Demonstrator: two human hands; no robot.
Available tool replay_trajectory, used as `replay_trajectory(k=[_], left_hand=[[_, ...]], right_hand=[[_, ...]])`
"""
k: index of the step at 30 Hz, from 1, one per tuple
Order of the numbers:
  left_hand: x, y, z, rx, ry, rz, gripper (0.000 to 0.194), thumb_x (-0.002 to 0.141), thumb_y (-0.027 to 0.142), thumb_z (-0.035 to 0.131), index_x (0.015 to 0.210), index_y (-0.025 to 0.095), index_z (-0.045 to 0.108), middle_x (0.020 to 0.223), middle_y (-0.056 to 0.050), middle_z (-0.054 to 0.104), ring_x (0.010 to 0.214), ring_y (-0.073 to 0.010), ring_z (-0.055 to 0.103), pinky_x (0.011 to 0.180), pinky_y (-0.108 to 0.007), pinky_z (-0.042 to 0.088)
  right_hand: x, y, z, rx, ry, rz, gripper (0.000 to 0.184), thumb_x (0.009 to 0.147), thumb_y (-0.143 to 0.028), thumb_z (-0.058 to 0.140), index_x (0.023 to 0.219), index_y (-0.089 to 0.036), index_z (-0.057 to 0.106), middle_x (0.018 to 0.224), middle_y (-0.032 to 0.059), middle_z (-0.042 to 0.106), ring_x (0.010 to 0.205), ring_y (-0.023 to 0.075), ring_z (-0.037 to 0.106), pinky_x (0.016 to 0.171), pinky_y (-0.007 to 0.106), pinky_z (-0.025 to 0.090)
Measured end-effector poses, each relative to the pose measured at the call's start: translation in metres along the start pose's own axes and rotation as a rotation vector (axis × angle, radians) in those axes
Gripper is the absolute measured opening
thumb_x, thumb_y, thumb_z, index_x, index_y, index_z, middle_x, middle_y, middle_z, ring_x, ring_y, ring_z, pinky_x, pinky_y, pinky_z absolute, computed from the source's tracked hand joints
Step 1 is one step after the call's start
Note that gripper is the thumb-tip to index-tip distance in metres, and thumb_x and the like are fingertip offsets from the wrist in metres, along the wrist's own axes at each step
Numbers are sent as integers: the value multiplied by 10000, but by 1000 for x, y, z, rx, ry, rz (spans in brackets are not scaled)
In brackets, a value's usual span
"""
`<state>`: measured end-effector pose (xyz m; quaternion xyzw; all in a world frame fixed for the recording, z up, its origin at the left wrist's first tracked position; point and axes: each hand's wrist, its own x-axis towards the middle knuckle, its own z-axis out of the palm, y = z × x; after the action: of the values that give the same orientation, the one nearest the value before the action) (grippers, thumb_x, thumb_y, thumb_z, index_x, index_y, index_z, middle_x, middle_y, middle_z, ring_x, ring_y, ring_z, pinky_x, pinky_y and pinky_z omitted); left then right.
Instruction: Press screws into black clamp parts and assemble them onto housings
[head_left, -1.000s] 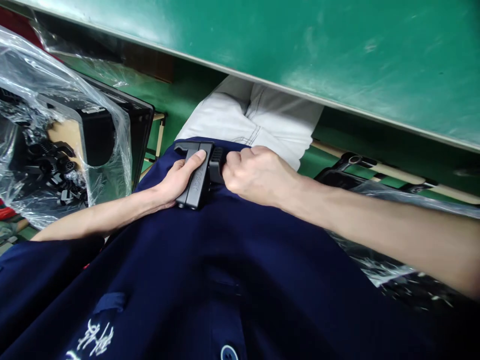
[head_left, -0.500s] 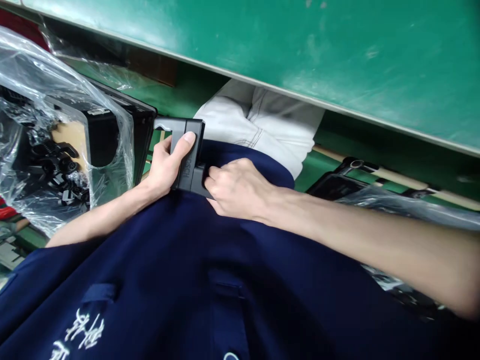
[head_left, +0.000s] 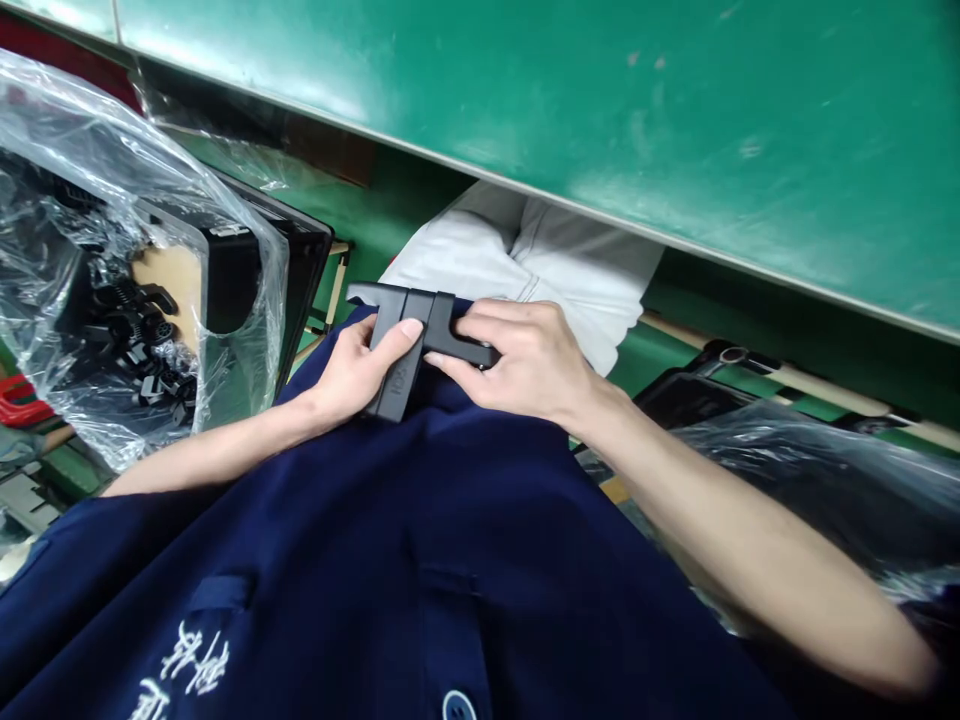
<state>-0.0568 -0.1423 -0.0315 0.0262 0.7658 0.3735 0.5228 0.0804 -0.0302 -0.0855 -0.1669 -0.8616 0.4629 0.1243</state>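
Note:
Held low in front of my dark blue shirt is a black plastic bracket (head_left: 403,375) with hooked arms on both sides and raised lettering on its face. My left hand (head_left: 352,365) is closed around its left side, the thumb pressed flat on the face and the fingers behind it. On the other side my right hand (head_left: 532,360) pinches the right arm (head_left: 466,348) of the bracket between thumb and fingers. Some of the right fingertips are hidden behind that arm. The bracket is tilted slightly, its top leaning right.
A green worktable (head_left: 540,110) runs across the top, its pale edge over my white trousers (head_left: 570,245). At left, a black bin (head_left: 244,275) lined with clear plastic holds several black parts (head_left: 135,330). Another plastic sheet (head_left: 787,440) covers something dark at right, near a pipe rail (head_left: 810,380).
The bracket has tilted and shifted slightly right. Its right arm sits higher along the body than before. My right hand has gone from a fist-like grip to a looser pinch.

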Motion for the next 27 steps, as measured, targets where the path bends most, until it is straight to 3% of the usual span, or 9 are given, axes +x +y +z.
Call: replay_trajectory(k=[5, 7, 11, 14, 17, 20, 22, 24, 27], left_hand=[[15, 20, -3, -71, 76, -31, 572, 566, 655, 793, 599, 151, 524, 496, 53, 437, 407, -41, 360, 365, -184, 292], [17, 22, -3, -74, 113, -41, 589, 557, 664, 792, 567, 159, 489, 477, 62, 404, 393, -36, 341, 350, -180, 277], [8, 11, 0, -92, 115, -28, 574, 545, 653, 805, 636, 139, 564, 529, 45, 490, 436, -43, 398, 392, -176, 342], [1, 2, 1, -79, 124, -52, 588, 531, 655, 809, 712, 130, 618, 565, 32, 543, 469, -55, 435, 434, -184, 383], [0, 0, 2, -78, 159, -25, 631, 508, 705, 784, 717, 130, 633, 559, 30, 545, 469, -60, 420, 437, -194, 376], [5, 3, 4, -66, 178, -20, 650, 565, 772, 701, 676, 137, 621, 548, 17, 539, 457, -72, 407, 416, -210, 339], [8, 6, 5, -50, 181, -60, 644, 640, 789, 629, 640, 146, 597, 530, 10, 521, 450, -86, 412, 414, -224, 327], [10, 6, 6, -43, 196, -83, 629, 691, 783, 586, 629, 157, 579, 505, 14, 487, 452, -101, 424, 424, -236, 327], [14, 4, 6, -50, 217, -59, 623, 703, 783, 571, 636, 164, 567, 477, 28, 437, 461, -113, 430, 434, -246, 319]], right_hand=[[-9, -31, 14, -106, -78, -106, 309, 884, -344, 535, 668, -137, 612, 611, 46, 544, 521, 144, 471, 492, 278, 251], [-11, -35, 19, -67, -91, -87, 311, 876, -349, 546, 651, -141, 601, 594, 37, 531, 513, 137, 460, 488, 272, 246], [1, -14, 15, 51, -11, 30, 314, 843, -389, 589, 640, -150, 589, 598, 33, 543, 537, 142, 485, 507, 271, 294], [13, 4, 10, 126, -23, 87, 261, 813, -367, 635, 668, -155, 595, 639, 37, 586, 583, 161, 534, 550, 283, 359], [17, 9, 8, 213, 16, 118, 230, 791, -381, 681, 829, -157, 641, 782, 56, 652, 704, 198, 605, 656, 313, 448], [12, 9, 9, 406, 132, 230, 519, 752, -439, 738, 1174, -181, 581, 966, 68, 664, 866, 232, 637, 788, 361, 501], [6, 8, 11, 583, 177, 353, 694, 727, -499, 759, 1301, -221, 485, 1018, 62, 653, 898, 233, 641, 768, 361, 523], [-1, 6, 16, 769, 206, 489, 747, 708, -548, 766, 1313, -245, 450, 1028, 59, 649, 838, 212, 646, 694, 340, 534], [-9, -2, 26, 1056, 166, 645, 663, 719, -591, 737, 1208, -223, 481, 1001, 65, 658, 684, 162, 626, 583, 303, 511]])
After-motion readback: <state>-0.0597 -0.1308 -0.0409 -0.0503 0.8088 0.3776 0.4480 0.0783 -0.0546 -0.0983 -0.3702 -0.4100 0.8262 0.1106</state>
